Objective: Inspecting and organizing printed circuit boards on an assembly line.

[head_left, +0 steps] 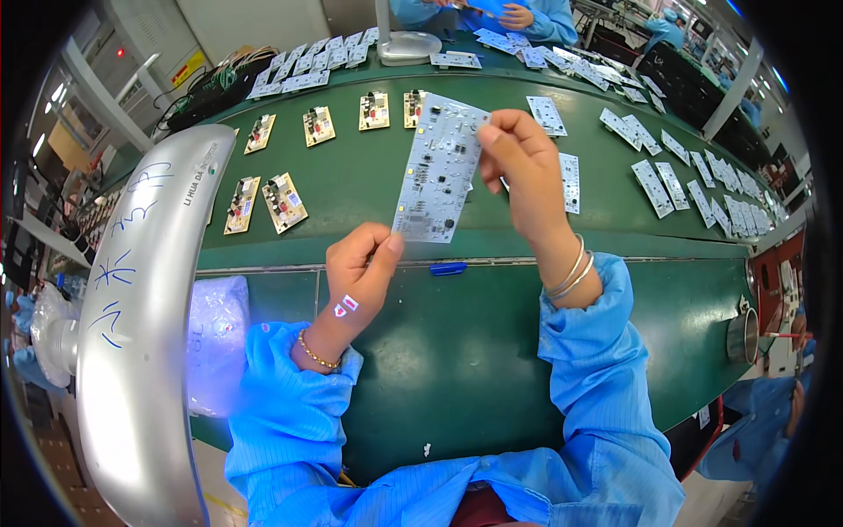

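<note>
A white circuit board [436, 171] with small black parts is held up, tilted, over the green bench. My left hand [362, 268] pinches its lower left corner between thumb and fingers. At the upper right edge, my right hand [527, 167] grips the same board with thumb and forefinger. Behind it on the green surface lie more white boards, one [546, 115] just beyond my right hand and another [570, 183] partly hidden by that hand. A blue pen cap or short pen [448, 269] rests below the held board.
Tan circuit boards [284, 202] with upright parts stand in rows at the left. A silver inspection lamp [145, 325] blocks the left side, beside a bubble-wrapped package [218, 342]. White boards [650, 188] spread along the right. A metal cup [743, 335] sits at the right edge. A co-worker [527, 18] works opposite.
</note>
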Available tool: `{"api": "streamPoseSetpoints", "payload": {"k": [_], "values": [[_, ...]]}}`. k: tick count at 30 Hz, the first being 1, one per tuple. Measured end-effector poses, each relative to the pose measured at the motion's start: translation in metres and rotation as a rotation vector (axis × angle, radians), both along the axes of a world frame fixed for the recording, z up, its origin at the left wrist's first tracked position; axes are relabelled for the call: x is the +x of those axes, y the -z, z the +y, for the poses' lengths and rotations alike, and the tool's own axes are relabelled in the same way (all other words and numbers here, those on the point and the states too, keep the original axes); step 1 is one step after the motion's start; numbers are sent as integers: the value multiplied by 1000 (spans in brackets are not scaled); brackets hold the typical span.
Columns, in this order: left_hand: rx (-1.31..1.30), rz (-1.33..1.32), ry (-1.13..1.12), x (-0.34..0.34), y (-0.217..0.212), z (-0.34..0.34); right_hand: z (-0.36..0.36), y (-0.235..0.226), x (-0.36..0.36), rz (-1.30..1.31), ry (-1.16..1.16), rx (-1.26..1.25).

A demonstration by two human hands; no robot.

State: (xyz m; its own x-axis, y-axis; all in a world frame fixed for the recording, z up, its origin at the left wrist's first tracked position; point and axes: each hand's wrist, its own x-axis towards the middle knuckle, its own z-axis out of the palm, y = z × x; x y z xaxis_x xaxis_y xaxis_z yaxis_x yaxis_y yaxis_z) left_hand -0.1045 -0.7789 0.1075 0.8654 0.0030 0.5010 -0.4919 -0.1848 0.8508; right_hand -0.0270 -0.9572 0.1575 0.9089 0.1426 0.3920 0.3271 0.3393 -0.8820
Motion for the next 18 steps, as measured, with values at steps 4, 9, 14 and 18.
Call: {"api": "streamPoseSetpoints", "payload": {"k": [4, 9, 14, 18], "values": [[232, -168, -129, -8, -11, -12, 7, -10, -15, 4, -20, -74], [348, -317, -81, -7, -30, -42, -16, -24, -19, 14, 20, -99], [308, -303, -17, -18, -44, -80, -61, -37, -36, 94, 134, -135], [273, -286, 18, -29, -51, -112, -95, -37, -51, -36, 263, -114]]}}
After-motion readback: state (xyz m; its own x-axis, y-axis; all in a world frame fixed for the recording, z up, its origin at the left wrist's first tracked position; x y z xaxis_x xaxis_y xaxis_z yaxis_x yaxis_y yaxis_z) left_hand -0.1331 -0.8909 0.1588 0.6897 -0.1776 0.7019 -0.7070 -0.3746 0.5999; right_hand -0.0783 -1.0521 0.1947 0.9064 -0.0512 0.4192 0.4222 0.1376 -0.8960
